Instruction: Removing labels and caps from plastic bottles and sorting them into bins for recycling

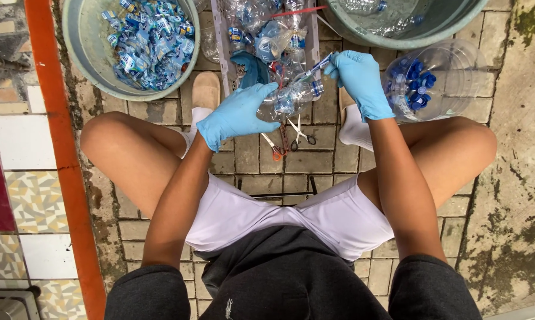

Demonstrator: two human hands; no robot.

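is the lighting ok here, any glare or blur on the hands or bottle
Head view: soft, even daylight with no hard shadows; the left hand and right hand in blue gloves look sharp, with no motion blur; the clear bottle shows small highlights, as does the clear jug of blue caps; the brick floor stays in focus.

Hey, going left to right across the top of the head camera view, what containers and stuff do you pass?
Tub of blue labels → grey crate of crushed bottles → green tub → clear jug of blue caps.
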